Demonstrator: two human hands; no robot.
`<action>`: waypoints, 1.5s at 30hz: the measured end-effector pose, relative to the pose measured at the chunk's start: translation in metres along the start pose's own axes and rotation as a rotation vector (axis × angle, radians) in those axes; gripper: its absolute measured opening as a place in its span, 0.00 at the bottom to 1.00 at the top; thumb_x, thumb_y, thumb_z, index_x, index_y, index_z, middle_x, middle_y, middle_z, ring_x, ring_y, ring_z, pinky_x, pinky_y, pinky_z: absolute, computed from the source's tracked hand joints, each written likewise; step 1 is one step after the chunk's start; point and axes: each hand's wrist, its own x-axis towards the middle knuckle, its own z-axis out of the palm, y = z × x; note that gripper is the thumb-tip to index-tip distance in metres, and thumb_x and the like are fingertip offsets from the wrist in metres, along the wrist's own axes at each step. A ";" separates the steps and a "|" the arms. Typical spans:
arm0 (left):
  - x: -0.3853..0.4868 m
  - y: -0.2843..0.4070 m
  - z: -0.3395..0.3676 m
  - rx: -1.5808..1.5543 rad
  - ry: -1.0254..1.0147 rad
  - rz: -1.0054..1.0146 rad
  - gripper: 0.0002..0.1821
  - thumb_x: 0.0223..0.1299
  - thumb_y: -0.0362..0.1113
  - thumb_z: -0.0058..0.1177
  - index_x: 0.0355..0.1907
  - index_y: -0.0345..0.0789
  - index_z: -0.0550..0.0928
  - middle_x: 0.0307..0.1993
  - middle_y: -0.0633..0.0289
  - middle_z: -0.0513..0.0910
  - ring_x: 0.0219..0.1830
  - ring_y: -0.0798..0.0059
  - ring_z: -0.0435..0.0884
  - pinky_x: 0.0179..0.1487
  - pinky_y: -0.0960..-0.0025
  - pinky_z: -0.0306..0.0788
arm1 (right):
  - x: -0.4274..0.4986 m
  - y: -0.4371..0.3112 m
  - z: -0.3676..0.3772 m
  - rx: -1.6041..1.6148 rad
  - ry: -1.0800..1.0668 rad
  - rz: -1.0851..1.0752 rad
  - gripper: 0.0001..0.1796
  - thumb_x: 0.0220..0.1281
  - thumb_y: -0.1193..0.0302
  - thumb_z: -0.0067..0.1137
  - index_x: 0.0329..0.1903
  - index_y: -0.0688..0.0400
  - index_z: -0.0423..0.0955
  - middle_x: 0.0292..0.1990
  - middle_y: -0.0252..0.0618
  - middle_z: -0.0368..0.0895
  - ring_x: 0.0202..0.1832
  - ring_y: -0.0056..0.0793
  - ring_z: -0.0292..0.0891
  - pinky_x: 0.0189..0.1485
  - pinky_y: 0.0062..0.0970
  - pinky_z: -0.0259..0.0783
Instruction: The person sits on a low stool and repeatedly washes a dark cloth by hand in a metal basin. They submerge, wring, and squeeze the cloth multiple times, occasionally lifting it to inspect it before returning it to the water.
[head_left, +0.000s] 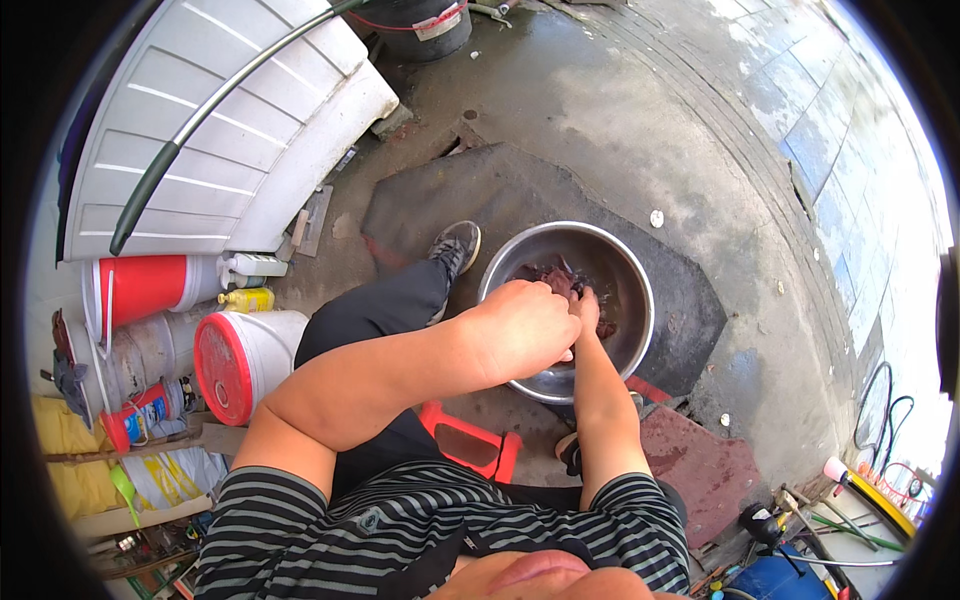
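A round stainless-steel basin (641, 300) stands on the ground before me with shallow water in it. Bunched in the water is a wet, dark-red soft thing (557, 279), apparently cloth. My left hand (531, 328) reaches across from the left, its fingers curled into a fist over the near side of the cloth. Part of the cloth sticks out beyond the knuckles. My right hand (587, 309) is down inside the basin, close against the left one, fingertips at the cloth. How the right fingers hold it is hidden.
Under the basin lies a dark mat (480, 180) on wet concrete. A red plastic stool (480, 442) is beneath me. Left are a lidded white bucket (262, 352), a yellow bottle (247, 300) and a white ribbed panel (225, 150). A black bucket (420, 30) stands farther off.
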 end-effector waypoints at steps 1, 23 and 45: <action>0.000 0.001 0.001 0.018 0.014 0.000 0.17 0.72 0.48 0.62 0.42 0.35 0.86 0.41 0.53 0.87 0.50 0.53 0.87 0.53 0.55 0.83 | -0.007 0.006 0.010 0.125 -0.027 0.015 0.29 0.72 0.57 0.64 0.67 0.63 0.77 0.59 0.68 0.83 0.60 0.65 0.82 0.63 0.49 0.77; -0.008 0.023 -0.007 -0.068 0.003 0.096 0.11 0.64 0.42 0.67 0.38 0.37 0.95 0.39 0.54 0.93 0.44 0.56 0.93 0.47 0.55 0.85 | -0.136 -0.076 -0.049 -0.257 -0.131 -0.251 0.32 0.66 0.54 0.67 0.69 0.54 0.77 0.64 0.56 0.79 0.67 0.63 0.75 0.66 0.55 0.74; -0.031 -0.022 0.015 -0.021 -0.017 -0.006 0.15 0.69 0.45 0.64 0.41 0.33 0.88 0.38 0.55 0.88 0.47 0.58 0.87 0.54 0.57 0.81 | -0.016 -0.106 0.001 -0.490 -0.105 -0.216 0.29 0.62 0.50 0.68 0.60 0.53 0.81 0.58 0.54 0.82 0.63 0.61 0.77 0.65 0.58 0.75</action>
